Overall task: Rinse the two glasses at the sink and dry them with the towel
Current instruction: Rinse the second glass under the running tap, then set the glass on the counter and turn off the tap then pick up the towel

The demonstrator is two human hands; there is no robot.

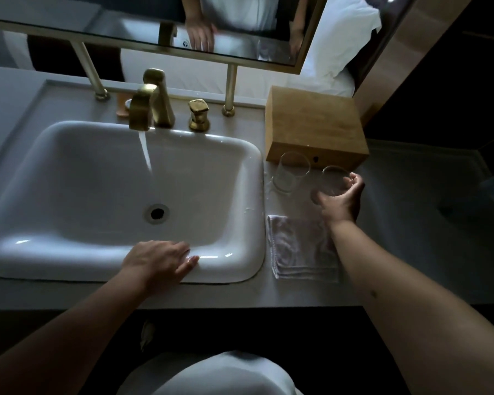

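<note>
L hand (160,259) lies flat, fingers straight, on the sink's (234,269) front rim, holding nothing. Water runs from the brass tap (143,109) at the basin's back edge. Folded towel (300,249) sits on the counter (240,295) near its front edge, just R of the sink. One glass (290,173) stands upright by the wooden box (314,126). R hand (340,201) grips the 2nd glass (332,181), tilted.
</note>
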